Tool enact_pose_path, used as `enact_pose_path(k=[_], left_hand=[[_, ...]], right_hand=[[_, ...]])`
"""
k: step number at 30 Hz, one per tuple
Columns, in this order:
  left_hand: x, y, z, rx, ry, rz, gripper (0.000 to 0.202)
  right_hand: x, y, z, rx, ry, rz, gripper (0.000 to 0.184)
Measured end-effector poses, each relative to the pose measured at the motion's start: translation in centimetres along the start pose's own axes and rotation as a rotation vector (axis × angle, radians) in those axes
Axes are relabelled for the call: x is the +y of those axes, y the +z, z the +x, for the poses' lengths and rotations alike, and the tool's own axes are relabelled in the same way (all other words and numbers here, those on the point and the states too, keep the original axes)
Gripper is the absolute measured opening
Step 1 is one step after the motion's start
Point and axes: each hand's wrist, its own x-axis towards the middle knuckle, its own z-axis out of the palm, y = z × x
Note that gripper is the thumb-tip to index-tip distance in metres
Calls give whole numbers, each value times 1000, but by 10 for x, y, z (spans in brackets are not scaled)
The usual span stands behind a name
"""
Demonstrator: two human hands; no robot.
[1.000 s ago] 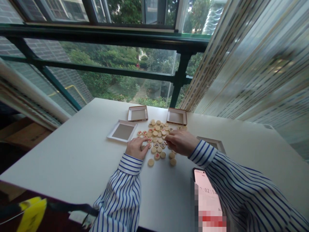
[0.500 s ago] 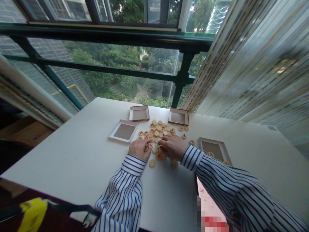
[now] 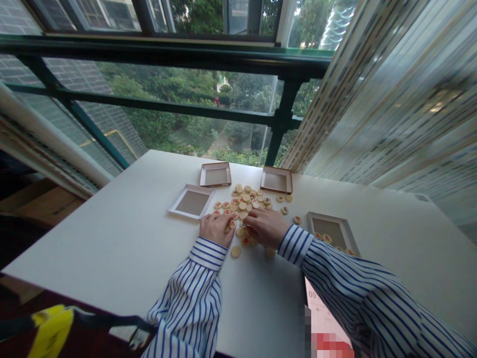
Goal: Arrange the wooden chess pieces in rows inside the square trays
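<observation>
Well, pale round pieces (image 3: 243,206) (some red-marked, some black); hands (image 3: 215,229) (image 3: 267,227) curled, grip unclear.

Both arms (image 3: 194,293) reach in from the near side; the left hand (image 3: 215,230), palm down, bends its fingers (image 3: 224,219) just left of the palm-down right hand (image 3: 270,227).
</observation>
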Motion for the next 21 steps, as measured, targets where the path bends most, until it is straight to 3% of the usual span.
enact_pose_path(k=[10, 21], left_hand=[[-2, 4, -1, -10, 2, -27, 23], [1, -2, 2, 99, -8, -92, 31]], right_hand=[[2, 2, -3, -15, 1, 17, 21], [7, -1, -8, -27, 26, 31, 26]])
